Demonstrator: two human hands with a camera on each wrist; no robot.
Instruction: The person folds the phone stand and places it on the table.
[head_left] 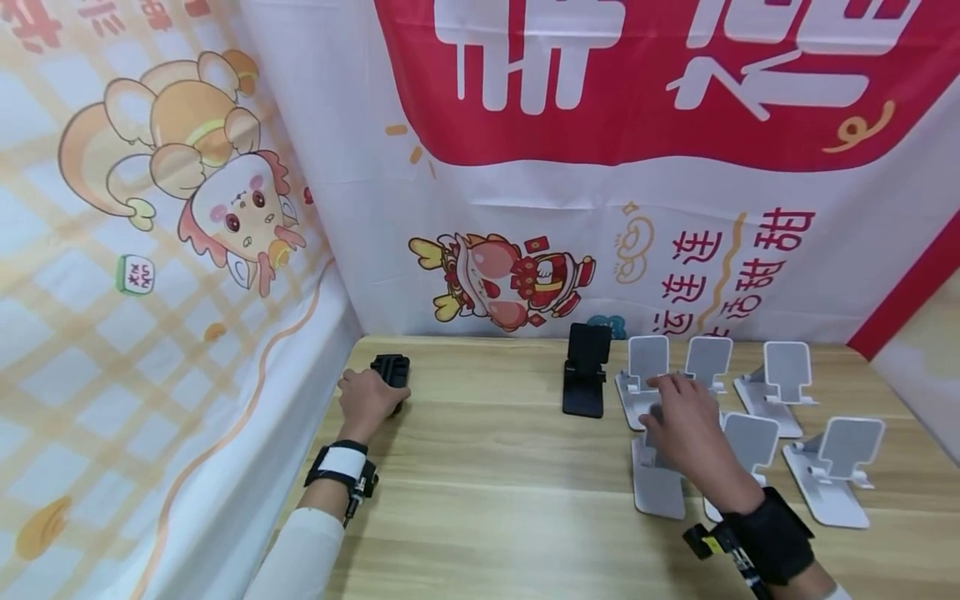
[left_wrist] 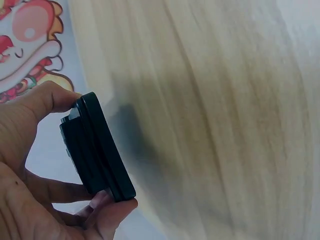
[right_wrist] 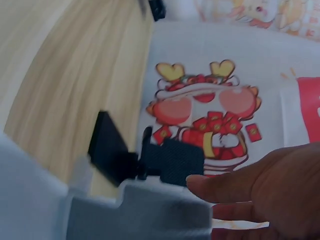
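At the far left of the table, my left hand grips a folded black phone stand. In the left wrist view the thumb and fingers hold this stand by its two ends, its edge turned to the camera. Over on the right, my right hand hovers with extended fingers beside the upright panel of a white phone stand. The right wrist view has that pale panel close by, the thumb near its upper edge; contact is unclear. An unfolded black phone stand stands left of the white ones.
Several more unfolded white phone stands are grouped at the right, including one at the back and one in front. The wooden table meets a printed cloth along its back and left sides.
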